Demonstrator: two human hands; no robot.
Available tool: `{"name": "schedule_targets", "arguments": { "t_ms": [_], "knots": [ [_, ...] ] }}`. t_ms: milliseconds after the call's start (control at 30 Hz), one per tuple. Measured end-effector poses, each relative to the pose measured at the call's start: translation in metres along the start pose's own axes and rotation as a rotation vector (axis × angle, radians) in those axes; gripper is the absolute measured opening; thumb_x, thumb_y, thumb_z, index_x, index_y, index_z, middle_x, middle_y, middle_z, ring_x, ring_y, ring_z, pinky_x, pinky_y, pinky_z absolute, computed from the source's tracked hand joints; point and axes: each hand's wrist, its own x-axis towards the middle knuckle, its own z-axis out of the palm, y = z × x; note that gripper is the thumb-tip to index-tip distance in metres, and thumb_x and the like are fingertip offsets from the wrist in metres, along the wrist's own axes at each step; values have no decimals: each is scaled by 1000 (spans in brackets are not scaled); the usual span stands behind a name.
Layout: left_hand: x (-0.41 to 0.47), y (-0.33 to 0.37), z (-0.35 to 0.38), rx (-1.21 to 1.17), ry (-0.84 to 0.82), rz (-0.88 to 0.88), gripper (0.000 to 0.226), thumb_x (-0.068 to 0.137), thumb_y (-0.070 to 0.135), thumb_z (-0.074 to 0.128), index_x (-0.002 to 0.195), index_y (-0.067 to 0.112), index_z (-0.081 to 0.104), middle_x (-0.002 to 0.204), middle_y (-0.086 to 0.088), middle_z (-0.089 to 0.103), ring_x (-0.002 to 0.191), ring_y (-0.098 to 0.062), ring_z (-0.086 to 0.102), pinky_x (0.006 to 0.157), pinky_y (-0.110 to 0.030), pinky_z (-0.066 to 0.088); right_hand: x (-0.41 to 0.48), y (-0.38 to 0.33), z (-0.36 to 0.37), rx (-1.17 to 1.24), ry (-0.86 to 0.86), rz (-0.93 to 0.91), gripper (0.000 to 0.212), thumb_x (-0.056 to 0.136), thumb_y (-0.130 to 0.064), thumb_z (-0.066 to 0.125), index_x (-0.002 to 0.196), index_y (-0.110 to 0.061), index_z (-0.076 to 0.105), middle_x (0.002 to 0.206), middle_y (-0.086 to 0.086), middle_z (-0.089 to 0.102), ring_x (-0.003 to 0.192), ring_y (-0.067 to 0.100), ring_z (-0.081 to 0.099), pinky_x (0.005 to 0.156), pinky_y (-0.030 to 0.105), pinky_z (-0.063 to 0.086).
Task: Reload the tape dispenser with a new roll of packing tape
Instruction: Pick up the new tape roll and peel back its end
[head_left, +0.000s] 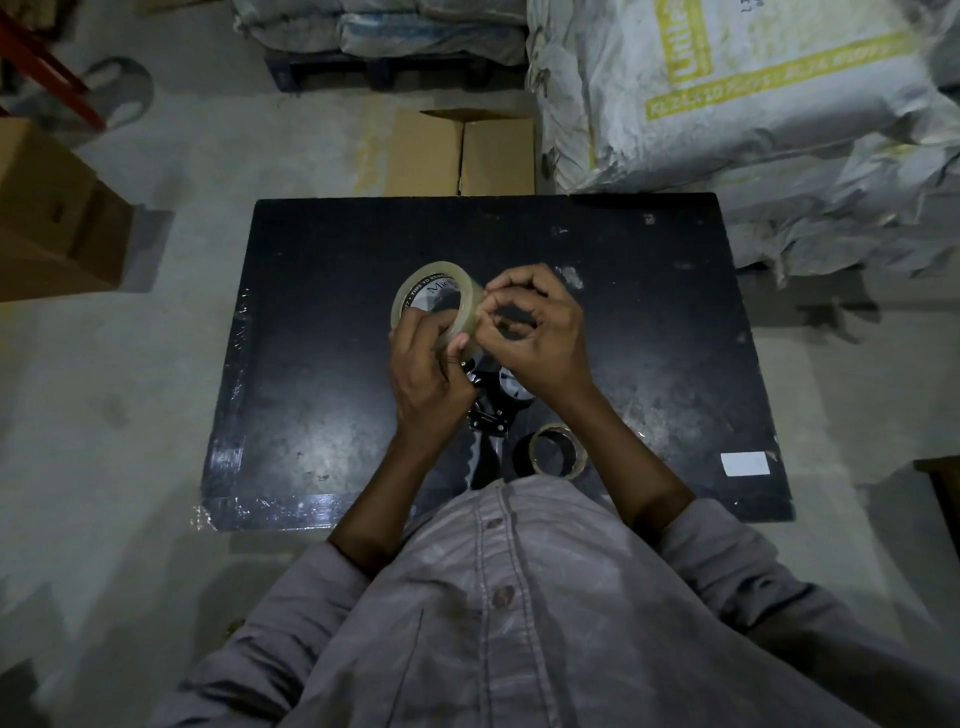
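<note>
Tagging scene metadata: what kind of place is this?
Probably a warehouse or packing area: bulging white woven sacks and brown cardboard boxes on a bare grey concrete floor, beside a black worktable.

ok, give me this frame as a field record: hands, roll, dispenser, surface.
left hand: grips new tape roll, held above black board
right hand: fingers pinch at the roll's outer edge
tape dispenser: lies on the board under the hands, untouched
thin roll: on the board, right of dispenser handle
status: new roll not yet on dispenser
</note>
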Motion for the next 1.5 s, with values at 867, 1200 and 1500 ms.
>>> {"name": "schedule_targets", "arguments": {
  "t_ms": [867, 1200, 1500],
  "knots": [
    [0, 5, -4, -48, 25, 0, 10, 100, 2, 66, 106, 0, 74, 109, 3, 59, 94, -17, 62, 76, -33, 52, 6, 1, -10, 11, 69, 109, 4, 90, 2, 87, 92, 2, 83, 114, 18, 71, 107, -9, 65, 86, 5, 52],
    [-1, 0, -6, -18, 35, -13, 11, 100, 3, 65, 106, 0, 73, 106, -10, 64, 92, -24, 64, 74, -37, 52, 2, 11, -18, 316, -140, 148, 26, 100, -3, 78, 125, 2, 72, 130, 23, 70, 122, 40, 74, 103, 55, 65],
    [-2, -3, -5, 28, 3, 35, 13, 100, 0, 64, 107, 2, 74, 105, -10, 65, 93, -28, 65, 75, -34, 51, -2, 7, -9, 267, -151, 177, 50, 92, -9, 92, 139, -4, 76, 132, 10, 66, 122, 12, 70, 99, 31, 66]
  ]
}}
